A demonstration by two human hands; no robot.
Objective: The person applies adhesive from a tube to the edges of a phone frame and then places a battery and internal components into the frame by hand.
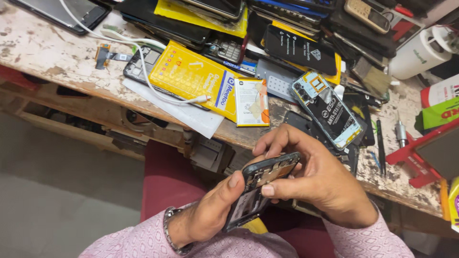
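An opened dark phone body (260, 184) with its back off and the inner parts showing sits tilted in front of the bench edge. My left hand (208, 212) holds its lower part from below, thumb pressed on the frame. My right hand (318, 179) grips the upper end, fingers curled over the top edge and thumb on the side. Both hands are below the worn wooden workbench (43, 50).
On the bench lie a yellow package (193, 76), a white battery (251, 102), a white cable (143, 71), a phone with its back exposed (327, 110), a black pen-like tool (380, 145), a small screwdriver (400, 133), a white cup (418, 52), a red stand (420, 153) and several stacked phones.
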